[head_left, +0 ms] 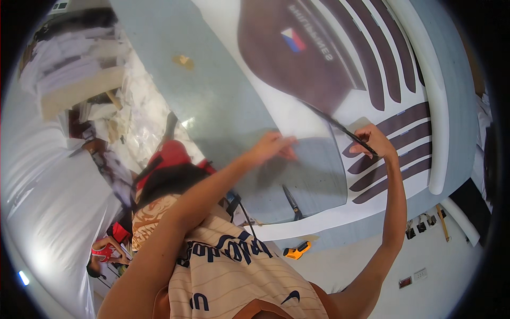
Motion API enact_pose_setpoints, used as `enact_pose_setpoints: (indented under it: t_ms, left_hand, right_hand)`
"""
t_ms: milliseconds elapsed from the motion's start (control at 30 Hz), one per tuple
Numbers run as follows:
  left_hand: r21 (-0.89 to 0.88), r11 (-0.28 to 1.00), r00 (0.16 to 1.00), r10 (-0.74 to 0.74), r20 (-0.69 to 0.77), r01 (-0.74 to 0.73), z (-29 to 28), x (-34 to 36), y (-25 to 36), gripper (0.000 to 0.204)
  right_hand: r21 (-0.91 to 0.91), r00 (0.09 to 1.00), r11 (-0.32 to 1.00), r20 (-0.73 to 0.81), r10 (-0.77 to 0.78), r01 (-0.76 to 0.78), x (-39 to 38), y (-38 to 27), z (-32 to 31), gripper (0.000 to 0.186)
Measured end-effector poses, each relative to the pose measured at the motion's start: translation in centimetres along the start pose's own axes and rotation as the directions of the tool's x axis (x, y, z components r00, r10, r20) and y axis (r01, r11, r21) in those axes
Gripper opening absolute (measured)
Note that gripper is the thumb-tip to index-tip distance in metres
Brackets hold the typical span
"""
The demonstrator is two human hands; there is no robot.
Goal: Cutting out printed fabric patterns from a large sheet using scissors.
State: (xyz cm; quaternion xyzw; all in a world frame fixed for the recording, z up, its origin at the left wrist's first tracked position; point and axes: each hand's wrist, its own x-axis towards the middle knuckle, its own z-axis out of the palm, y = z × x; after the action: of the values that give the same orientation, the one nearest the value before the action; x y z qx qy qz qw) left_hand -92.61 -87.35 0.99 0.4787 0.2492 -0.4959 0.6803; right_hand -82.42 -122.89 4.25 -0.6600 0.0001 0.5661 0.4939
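Note:
My right hand (372,141) is closed on a long, thin black strip (342,128), which slants from the fingers up and left across a white printed sheet (297,119). What the strip is made of I cannot tell. My left hand (273,147), a little blurred, hovers over the grey tabletop (228,111) near the sheet's curved edge. Its fingers are apart, with nothing seen in them. A large dark brown panel shape (297,66) with a small flag is printed on the sheet, beside several brown curved bands (396,130). Scissors (292,202) lie on the table close to me.
A long white roll (436,133) lies along the right side of the sheet. Below the near table edge is a yellow-orange handheld tool (297,250). White material is heaped on the left, and a person in red (106,251) is at lower left.

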Motion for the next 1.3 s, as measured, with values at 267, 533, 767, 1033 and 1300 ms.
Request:
enact_pose_setpoints:
  t_ms: [267, 533, 767, 1033, 1300]
  left_hand:
    - [0.05, 0.999, 1.0, -0.011, 0.015, 0.01, 0.0, 0.3, 0.0, 0.039]
    - [0.051, 0.998, 0.999, 0.019, 0.035, -0.02, -0.5, 0.5, -0.3, 0.038]
    - [0.041, 0.999, 0.998, 0.016, 0.065, -0.019, -1.1, 1.5, -1.4, 0.034]
    - [0.139, 0.976, 0.986, 0.161, 0.042, -0.165, -3.5, 1.5, -3.6, 0.028]
    - [0.003, 0.982, 0.957, 0.181, 0.228, -0.186, -3.7, -2.1, 1.0, 0.023]
  right_hand:
    - [-0.088, 0.994, 0.991, 0.03, -0.101, 0.103, 2.4, -1.6, -0.3, 0.039]
    - [0.009, 0.997, 0.998, 0.032, -0.069, 0.068, 4.4, -4.8, 2.8, 0.037]
    - [0.048, 0.99, 0.993, -0.086, -0.108, 0.112, 6.4, -5.7, 7.4, 0.036]
    - [0.401, 0.97, 0.899, -0.228, -0.089, 0.176, 10.1, -5.0, 15.5, 0.027]
    - [0.457, 0.925, 0.858, -0.376, -0.053, 0.235, 12.2, -6.6, 18.9, 0.031]
